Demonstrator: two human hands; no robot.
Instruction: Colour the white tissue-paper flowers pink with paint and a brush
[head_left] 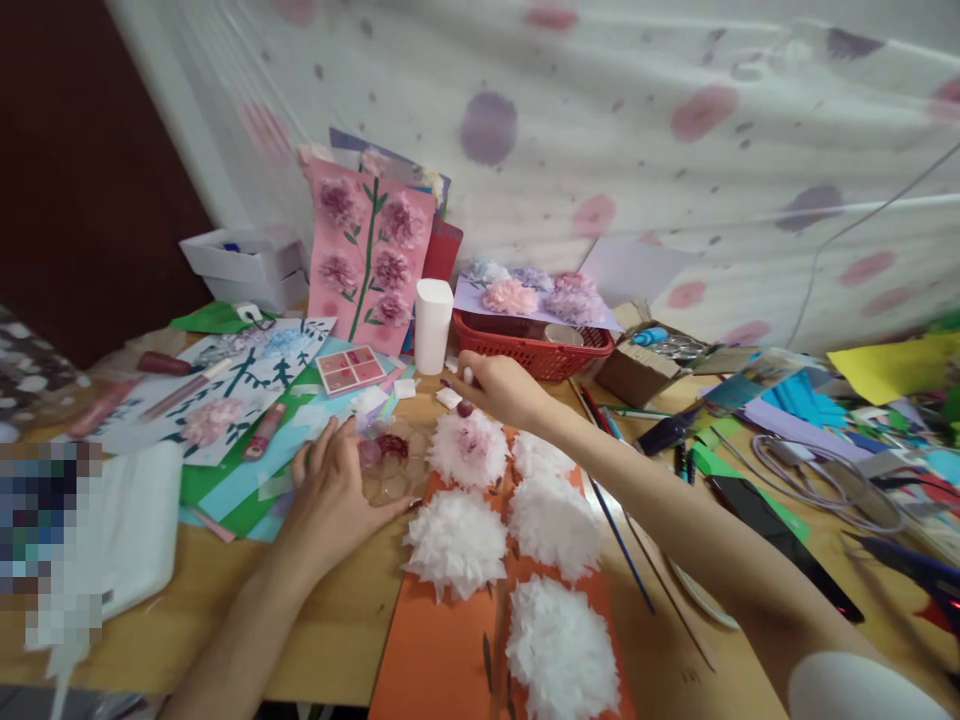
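Five fluffy flowers (456, 540) on one orange sheet (442, 645), two left and three right.
The left hand (337, 480) spreads its fingers around one clear tray (375, 489) left of the sheet; the right hand (504, 385) curls (what it pinches, I cannot tell) above the far left flower, the one tinted pink.

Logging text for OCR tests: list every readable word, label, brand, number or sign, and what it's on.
Readable text: none.
Small pink tube: any print too blurred to read.
Tabletop, near its front edge: small dark marks, too faint to read.
White bottle: no lettering visible.
Orange card: no lettering visible.
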